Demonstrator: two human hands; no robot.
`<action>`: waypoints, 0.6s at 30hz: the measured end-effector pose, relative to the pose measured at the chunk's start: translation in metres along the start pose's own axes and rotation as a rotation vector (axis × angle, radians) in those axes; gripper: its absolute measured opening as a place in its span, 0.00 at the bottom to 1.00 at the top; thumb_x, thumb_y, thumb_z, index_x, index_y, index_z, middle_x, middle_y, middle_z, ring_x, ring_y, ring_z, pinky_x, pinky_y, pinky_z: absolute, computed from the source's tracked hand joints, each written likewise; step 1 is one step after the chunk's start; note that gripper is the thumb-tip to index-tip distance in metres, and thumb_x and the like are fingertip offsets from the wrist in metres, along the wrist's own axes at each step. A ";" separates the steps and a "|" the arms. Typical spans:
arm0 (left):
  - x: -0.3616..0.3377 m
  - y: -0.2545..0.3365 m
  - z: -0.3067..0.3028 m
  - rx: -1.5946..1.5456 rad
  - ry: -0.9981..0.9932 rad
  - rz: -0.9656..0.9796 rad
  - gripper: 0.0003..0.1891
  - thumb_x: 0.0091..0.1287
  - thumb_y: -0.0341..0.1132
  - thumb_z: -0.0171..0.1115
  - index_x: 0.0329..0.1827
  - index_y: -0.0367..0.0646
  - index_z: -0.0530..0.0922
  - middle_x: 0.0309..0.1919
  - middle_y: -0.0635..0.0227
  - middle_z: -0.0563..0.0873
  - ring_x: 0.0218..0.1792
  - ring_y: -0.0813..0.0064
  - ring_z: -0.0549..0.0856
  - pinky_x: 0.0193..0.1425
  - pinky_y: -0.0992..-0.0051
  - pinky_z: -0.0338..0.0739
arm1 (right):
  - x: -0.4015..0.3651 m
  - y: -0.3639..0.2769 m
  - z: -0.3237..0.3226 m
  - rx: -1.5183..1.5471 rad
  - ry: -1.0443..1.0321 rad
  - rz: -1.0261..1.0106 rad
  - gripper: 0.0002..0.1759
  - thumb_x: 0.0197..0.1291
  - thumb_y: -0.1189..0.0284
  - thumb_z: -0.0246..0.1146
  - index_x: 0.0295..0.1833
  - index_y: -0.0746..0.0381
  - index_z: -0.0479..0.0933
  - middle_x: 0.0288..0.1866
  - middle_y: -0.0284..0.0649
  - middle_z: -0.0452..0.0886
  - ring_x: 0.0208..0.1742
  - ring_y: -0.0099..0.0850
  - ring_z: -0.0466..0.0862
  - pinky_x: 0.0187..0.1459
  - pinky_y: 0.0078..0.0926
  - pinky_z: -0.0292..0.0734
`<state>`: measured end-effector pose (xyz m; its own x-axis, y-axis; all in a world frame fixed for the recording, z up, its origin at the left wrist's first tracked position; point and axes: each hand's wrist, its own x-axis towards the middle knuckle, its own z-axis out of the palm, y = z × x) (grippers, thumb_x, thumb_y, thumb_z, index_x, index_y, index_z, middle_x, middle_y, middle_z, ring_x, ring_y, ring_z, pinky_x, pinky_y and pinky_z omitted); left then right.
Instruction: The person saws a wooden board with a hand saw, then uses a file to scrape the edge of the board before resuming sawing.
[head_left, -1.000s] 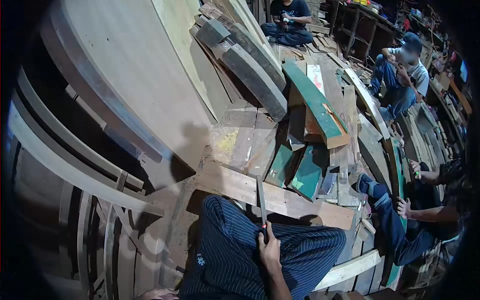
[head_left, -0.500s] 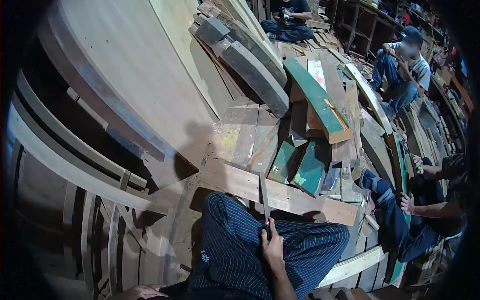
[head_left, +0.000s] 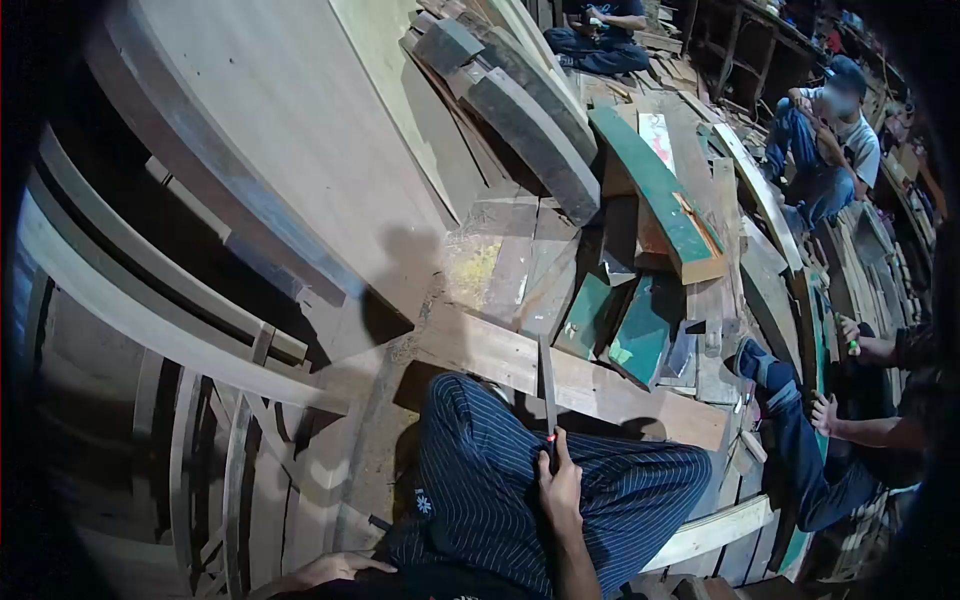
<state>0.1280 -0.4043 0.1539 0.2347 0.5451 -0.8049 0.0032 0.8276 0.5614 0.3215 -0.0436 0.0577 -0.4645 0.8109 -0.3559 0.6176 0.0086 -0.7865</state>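
Note:
My right hand [head_left: 562, 490] is wrapped round the dark handle of a long flat metal tool [head_left: 547, 385], with a red band near the blade's base. The tool points forward, over my striped trousers [head_left: 470, 470] and a flat wooden board [head_left: 590, 390] lying across in front of my legs. Low at the left, my left hand [head_left: 345, 567] rests by my hip, its fingers stretched out and holding nothing.
Green-painted wood [head_left: 655, 190] and dark curved beams [head_left: 530, 130] lie ahead. Large panels [head_left: 290, 120] and curved wooden frames [head_left: 180, 330] stand at the left. A co-worker's hands [head_left: 825, 412] are at the right; two more people sit farther back.
The view has shifted, so the scene sits slightly farther right and lower. More of my left hand shows now. My right hand still grips the tool.

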 end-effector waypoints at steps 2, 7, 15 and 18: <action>-0.021 -0.013 -0.006 -0.016 -0.009 -0.077 0.33 0.75 0.39 0.64 0.81 0.42 0.65 0.71 0.62 0.78 0.70 0.71 0.76 0.74 0.71 0.67 | 0.000 -0.004 -0.003 0.022 -0.028 0.041 0.32 0.73 0.69 0.61 0.80 0.58 0.65 0.39 0.71 0.82 0.39 0.65 0.84 0.45 0.52 0.78; -0.068 -0.138 -0.075 -0.277 0.014 -0.693 0.31 0.76 0.43 0.65 0.78 0.43 0.68 0.60 0.61 0.87 0.56 0.69 0.85 0.63 0.67 0.78 | -0.001 -0.005 -0.002 0.024 -0.027 0.050 0.32 0.74 0.67 0.60 0.81 0.55 0.64 0.51 0.68 0.83 0.49 0.66 0.83 0.55 0.52 0.76; -0.017 -0.133 -0.104 -1.130 0.883 0.605 0.23 0.79 0.41 0.60 0.71 0.39 0.74 0.58 0.59 0.87 0.54 0.64 0.88 0.61 0.60 0.83 | 0.000 -0.004 0.001 0.020 -0.004 0.047 0.33 0.73 0.70 0.61 0.81 0.57 0.63 0.52 0.69 0.82 0.52 0.68 0.82 0.56 0.49 0.77; 0.013 -0.083 -0.106 -1.147 0.935 0.716 0.25 0.78 0.41 0.62 0.74 0.39 0.72 0.61 0.61 0.85 0.58 0.64 0.86 0.67 0.58 0.80 | 0.003 0.002 0.003 0.107 0.016 -0.011 0.31 0.72 0.73 0.61 0.79 0.64 0.66 0.58 0.67 0.83 0.60 0.56 0.85 0.60 0.39 0.76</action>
<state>0.0276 -0.4512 0.0765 -0.7629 0.3722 -0.5286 -0.6189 -0.1841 0.7636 0.3195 -0.0426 0.0531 -0.4606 0.8201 -0.3395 0.5405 -0.0442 -0.8402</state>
